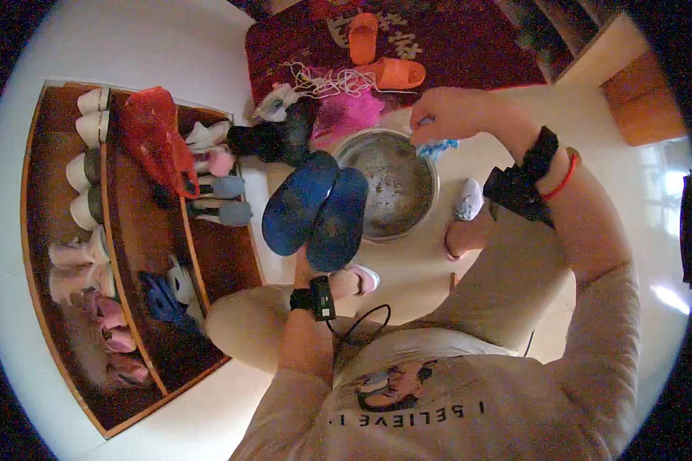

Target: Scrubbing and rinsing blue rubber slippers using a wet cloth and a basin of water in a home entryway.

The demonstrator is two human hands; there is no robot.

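A pair of dark blue slippers is held side by side in front of me, beside and partly over the near-left rim of a round metal basin. My left hand grips them from below, its fingers mostly hidden behind them. Liquid with patches of foam shows inside the basin. Above the basin's far right rim, my right hand is curled around something, with a light blue textured cloth or scrubber hanging out beneath it.
On the left stands a wooden shoe rack with several shoes and a red plastic bag. Beyond the basin lie a pink plastic bag, tangled white cord and orange slippers on a dark red mat.
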